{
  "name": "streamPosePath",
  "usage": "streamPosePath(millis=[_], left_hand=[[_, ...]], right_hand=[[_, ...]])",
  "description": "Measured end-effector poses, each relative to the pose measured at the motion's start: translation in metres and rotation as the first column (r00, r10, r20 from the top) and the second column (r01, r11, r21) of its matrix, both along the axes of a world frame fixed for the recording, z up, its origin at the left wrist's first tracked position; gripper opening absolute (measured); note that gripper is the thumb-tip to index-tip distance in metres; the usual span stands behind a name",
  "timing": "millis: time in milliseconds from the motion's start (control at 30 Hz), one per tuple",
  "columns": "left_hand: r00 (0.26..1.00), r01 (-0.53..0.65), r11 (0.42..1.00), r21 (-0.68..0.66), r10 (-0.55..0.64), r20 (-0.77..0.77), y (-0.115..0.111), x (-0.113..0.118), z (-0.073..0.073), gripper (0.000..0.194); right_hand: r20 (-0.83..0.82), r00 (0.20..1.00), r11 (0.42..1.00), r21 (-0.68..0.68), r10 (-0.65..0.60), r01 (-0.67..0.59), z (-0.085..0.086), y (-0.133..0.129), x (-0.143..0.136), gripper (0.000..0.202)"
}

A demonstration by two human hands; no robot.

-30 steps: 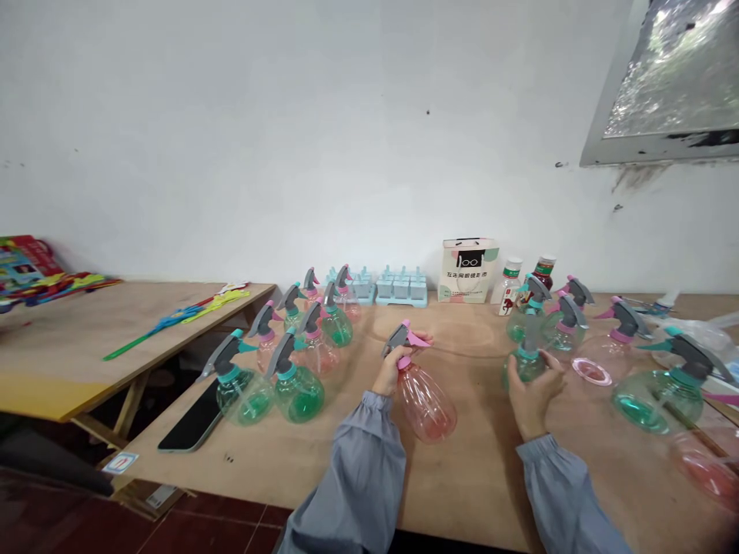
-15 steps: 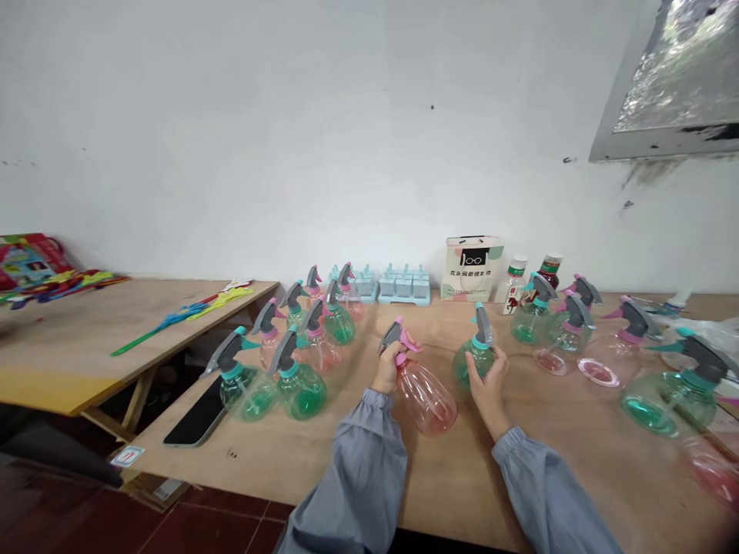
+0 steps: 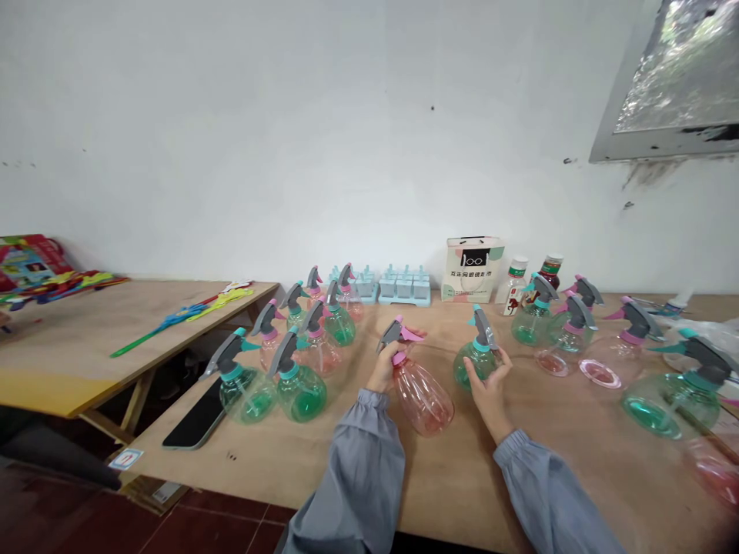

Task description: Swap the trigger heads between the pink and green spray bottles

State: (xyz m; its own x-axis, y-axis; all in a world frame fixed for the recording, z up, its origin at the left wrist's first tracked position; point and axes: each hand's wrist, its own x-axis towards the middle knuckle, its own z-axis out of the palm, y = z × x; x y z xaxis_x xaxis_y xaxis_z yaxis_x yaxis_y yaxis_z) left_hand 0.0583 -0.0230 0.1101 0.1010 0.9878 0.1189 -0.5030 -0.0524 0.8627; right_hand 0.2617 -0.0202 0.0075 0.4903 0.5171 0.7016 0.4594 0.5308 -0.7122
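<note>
My left hand is wrapped round the neck of a pink spray bottle, just under its grey and pink trigger head. The bottle leans, its base down to the right near the tabletop; I cannot tell whether it touches. My right hand grips a green spray bottle from the right, thumb in front and fingers behind its grey and turquoise head. That bottle is nearly upright on the table. To the left stands a group of pink and green spray bottles; more spray bottles stand on the right.
Pale blue popsicle moulds, a paper bag and two drink bottles line the wall. A phone lies at the left table edge. Another table holds colourful plastic pieces. A person's fingers show at the far left.
The pink bottle has shifted slightly left with my left hand. The green bottle's head has tipped a little left in my right hand. A person's fingers have appeared at the far left edge.
</note>
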Motion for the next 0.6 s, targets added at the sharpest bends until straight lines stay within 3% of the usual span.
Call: streamPosePath(millis=[133,300,400,500,600], left_hand=[[0.991,-0.132,0.988,0.081,0.132,0.009,0.006,0.002,-0.004,0.013],[0.989,-0.114,0.977,0.181,0.130,-0.077,0.008,0.002,-0.005,0.015],[0.969,-0.167,0.942,0.292,0.212,-0.130,0.005,0.000,-0.004,0.009],[0.910,-0.218,0.881,0.419,0.339,-0.240,0.001,-0.005,-0.003,0.013],[0.793,-0.199,0.832,0.518,0.447,-0.413,-0.001,-0.012,-0.004,0.012]], right_hand=[[0.007,1.000,0.999,-0.041,-0.002,0.002,-0.005,0.003,0.002,0.074],[0.017,1.000,0.999,-0.039,-0.020,0.021,-0.007,0.004,0.003,0.074],[0.015,1.000,0.999,-0.048,-0.021,0.022,-0.008,0.005,0.003,0.074],[0.006,1.000,0.998,-0.062,-0.008,0.008,-0.009,0.006,0.004,0.076],[-0.004,1.000,0.997,-0.074,0.002,-0.002,-0.009,0.006,0.004,0.075]])
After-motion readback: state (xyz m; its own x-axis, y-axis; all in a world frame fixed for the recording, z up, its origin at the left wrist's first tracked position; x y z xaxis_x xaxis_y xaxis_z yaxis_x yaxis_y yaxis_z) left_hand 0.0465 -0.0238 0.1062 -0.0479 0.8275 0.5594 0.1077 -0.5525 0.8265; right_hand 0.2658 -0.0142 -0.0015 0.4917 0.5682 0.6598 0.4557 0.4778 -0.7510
